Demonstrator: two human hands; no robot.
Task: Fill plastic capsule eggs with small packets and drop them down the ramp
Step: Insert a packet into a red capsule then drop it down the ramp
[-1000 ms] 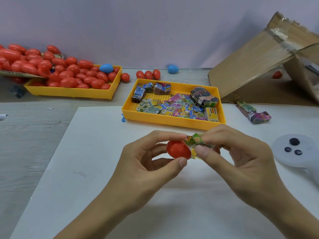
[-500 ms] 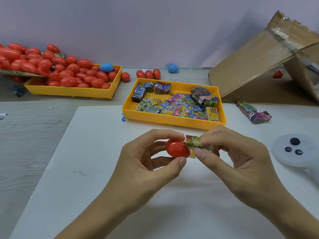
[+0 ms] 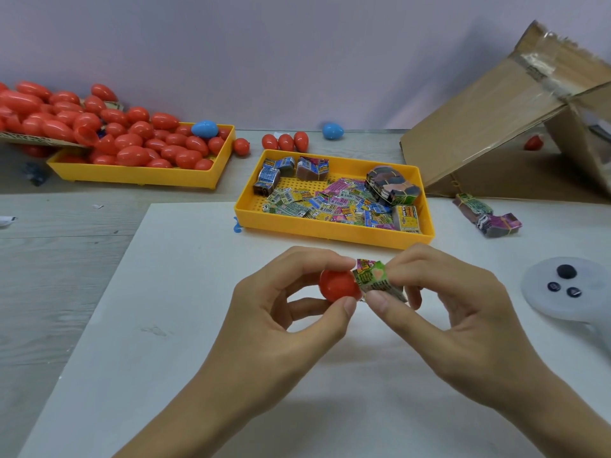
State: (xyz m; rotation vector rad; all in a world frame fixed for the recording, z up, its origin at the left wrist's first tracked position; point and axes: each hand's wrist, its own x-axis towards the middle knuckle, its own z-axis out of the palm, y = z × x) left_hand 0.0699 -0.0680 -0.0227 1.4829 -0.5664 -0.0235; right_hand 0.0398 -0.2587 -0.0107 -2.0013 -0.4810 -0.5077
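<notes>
Over the white board on the desk (image 3: 165, 325), the left hand (image 3: 284, 322) is gripping a red egg half (image 3: 337, 285) between thumb and fingers, while the right hand (image 3: 443, 309) is pinching a green packet (image 3: 375, 277) that is touching the egg's rim. Beyond them, a yellow tray (image 3: 330, 231) is holding more packets.

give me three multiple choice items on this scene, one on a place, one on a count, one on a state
1. Where does the tray of packets lie?
A. on the white board
B. on the ramp
C. under the egg tray

2. How many blue eggs show?
A. none
B. two
C. five

3. What is the right hand doing?
A. resting flat
B. pinching a green packet
C. lifting the tray

Answers:
1 A, it lies at the board's far edge.
2 B, one on the egg tray, one on the table.
3 B, the packet is at the red egg, which the left hand holds.
</notes>
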